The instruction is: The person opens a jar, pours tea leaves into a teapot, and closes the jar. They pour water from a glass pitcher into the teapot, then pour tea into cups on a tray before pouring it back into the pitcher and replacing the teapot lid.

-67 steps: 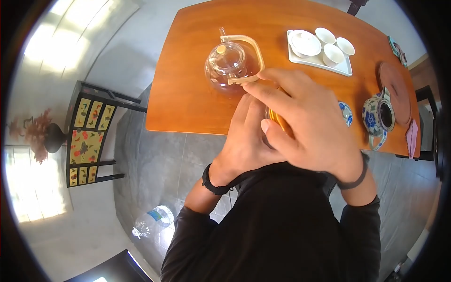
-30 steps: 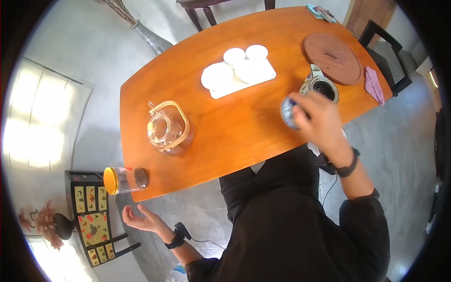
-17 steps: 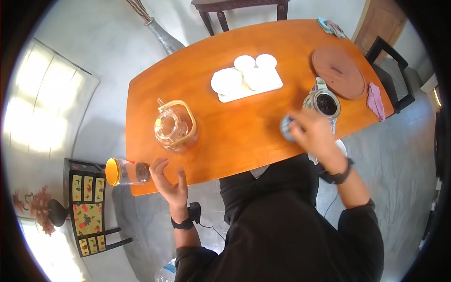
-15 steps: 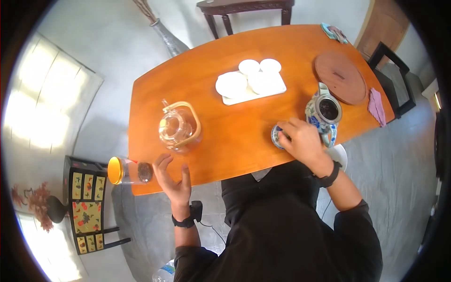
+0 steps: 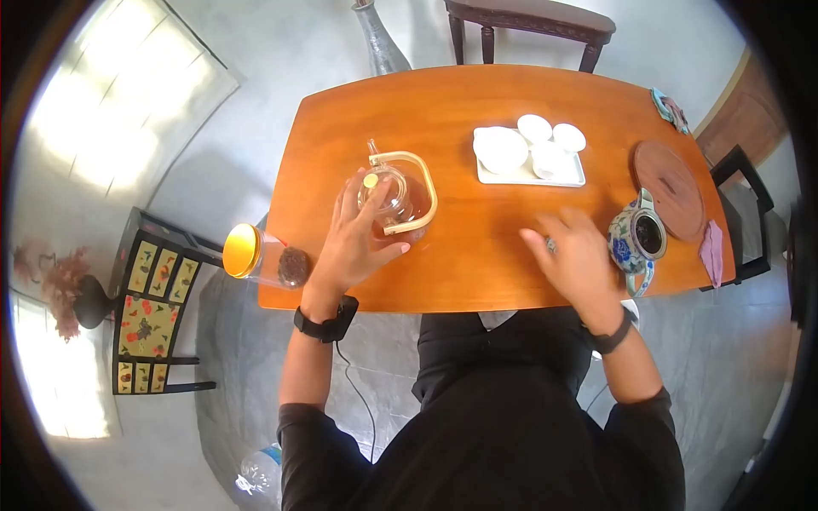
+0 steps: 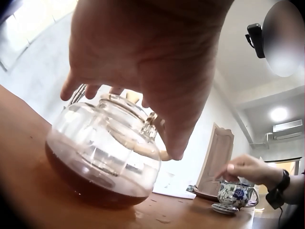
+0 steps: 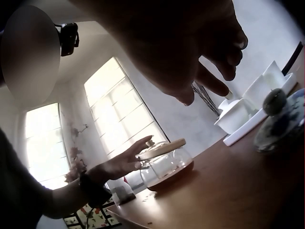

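My left hand [image 5: 349, 238] reaches over the glass teapot [image 6: 105, 162], fingers spread around its lid and thumb near the pale wooden handle [image 5: 430, 187]. Reddish-brown liquid fills the pot's lower part. My right hand [image 5: 579, 264], fingers loose and holding nothing, hovers above a blue-and-white teapot lid [image 7: 281, 124]. That lid lies on the table, mostly hidden by the hand in the head view. Just right of it stands the lidless blue-and-white porcelain teapot [image 5: 626, 243], with dark contents [image 5: 649, 232] visible inside.
A clear jar with a yellow lid [image 5: 242, 249] stands at the table's left front corner. White cups [image 5: 534, 129] and a lidded bowl sit on a white tray [image 5: 511, 178] at the back. Rightward are a round wooden board [image 5: 669, 192] and a pink cloth [image 5: 711, 254].
Both hands were together around the yellow-lidded jar, which then stood at the left corner. My right hand lowered the porcelain lid and released it. My left hand moved over the glass teapot.
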Demonstrator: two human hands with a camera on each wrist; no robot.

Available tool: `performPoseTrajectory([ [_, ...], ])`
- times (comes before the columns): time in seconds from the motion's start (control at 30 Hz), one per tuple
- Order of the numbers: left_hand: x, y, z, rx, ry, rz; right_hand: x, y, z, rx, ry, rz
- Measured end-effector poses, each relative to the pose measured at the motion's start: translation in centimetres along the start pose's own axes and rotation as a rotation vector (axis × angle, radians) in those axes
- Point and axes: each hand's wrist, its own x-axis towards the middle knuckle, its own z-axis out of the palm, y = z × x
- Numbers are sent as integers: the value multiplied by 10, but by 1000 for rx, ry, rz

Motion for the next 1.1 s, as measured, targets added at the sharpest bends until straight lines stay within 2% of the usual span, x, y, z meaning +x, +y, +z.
performPoseTrajectory([
  [0.03, -2, -5, 5, -16, -18, 11, 12, -8, 20, 157, 44, -41],
  [0.07, -2, -9, 9, -30, -31, 23, 30, -27, 28, 445, -187, 156],
  [0.1, -2, -10, 11, -28, -25, 34, 49, -40, 40, 567, -407, 278],
  [0.13, -3, -10, 13, -26, 0, 45, 57, -46, 78, 628, -397, 319],
  [0.17, -3, -9, 12, -20, 26, 54, 68, -62, 85, 724, -429, 380],
  [0.23, -3, -6, 10, 11, 30, 46, 80, -88, 106, 1162, -368, 537],
  [0.27, -3, -4, 9, 9, 19, 29, 85, -97, 111, 1170, -375, 523],
  [0.33, -4, 0, 9, 38, 18, -4, 97, -115, 110, 1300, -67, 442],
  [0.43, -4, -7, 25, 112, 113, -17, 112, -151, 99, 1276, -141, 360],
  [0.47, 0, -4, 32, 72, 176, -34, 113, -158, 98, 1116, -24, 278],
  [0.57, -1, 8, 30, 190, 210, -32, 114, -155, 89, 1187, -31, 286],
  [0.6, -1, 17, 27, 181, 203, -14, 111, -151, 73, 1258, -94, 320],
  [0.63, -1, 30, 21, 173, 190, -11, 109, -145, 63, 1248, -78, 336],
  [0.7, -1, 58, 12, 154, 161, 0, 103, -133, 47, 1334, -94, 237],
  [0.73, 1, 72, 7, 152, 145, 20, 98, -129, 26, 1330, -84, 249],
  [0.8, 9, 104, -5, 161, 106, 71, 85, -118, -27, 1562, -124, 387],
  [0.83, 13, 121, -9, 156, 97, 75, 83, -109, -39, 1562, -72, 379],
  [0.87, 18, 137, -11, 165, 99, 123, 78, -102, -64, 1540, -97, 402],
  [0.93, 27, 168, -8, 161, 85, 169, 68, -75, -93, 1580, -119, 332],
  [1.03, 41, 209, 10, 82, 102, 213, 53, -54, -139, 1507, -9, 354],
  [1.1, 52, 233, 25, 7, 126, 245, 44, -37, -154, 1358, 81, 350],
])
